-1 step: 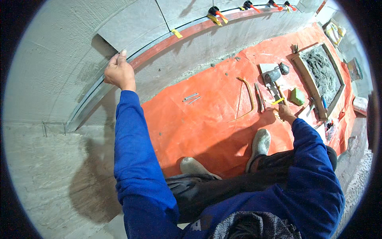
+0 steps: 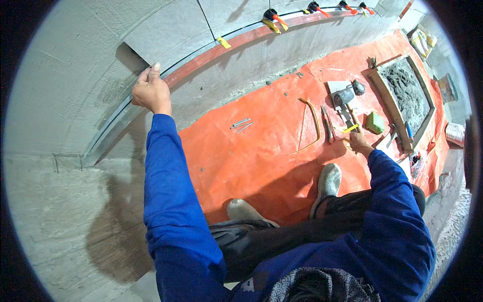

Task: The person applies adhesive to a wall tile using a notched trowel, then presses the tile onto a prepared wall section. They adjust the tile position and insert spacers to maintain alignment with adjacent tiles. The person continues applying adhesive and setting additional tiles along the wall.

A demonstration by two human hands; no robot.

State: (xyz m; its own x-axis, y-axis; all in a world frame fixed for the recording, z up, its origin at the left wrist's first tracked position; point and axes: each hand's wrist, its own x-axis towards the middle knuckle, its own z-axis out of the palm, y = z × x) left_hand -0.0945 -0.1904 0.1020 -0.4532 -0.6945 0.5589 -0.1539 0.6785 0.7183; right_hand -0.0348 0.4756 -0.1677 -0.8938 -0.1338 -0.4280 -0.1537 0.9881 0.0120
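Observation:
My left hand is at the wall, closed, with thumb and fingers pinched together beside the lower left corner of a large grey wall tile. What its fingertips hold, if anything, is hidden. Just under it runs a long metal straightedge along the bottom of the tiles. Off to the right and low, my right hand is wrapped round the wooden handle of a mallet. The dark mallet head is over a piece of grey tile; I cannot tell whether it touches it.
An orange sheet covers the floor under my feet. Near my right hand are a green sponge, a hacksaw and a wood-framed tray of wet mortar. Several black-and-red clamps sit along the straightedge. Short metal rods lie mid-sheet.

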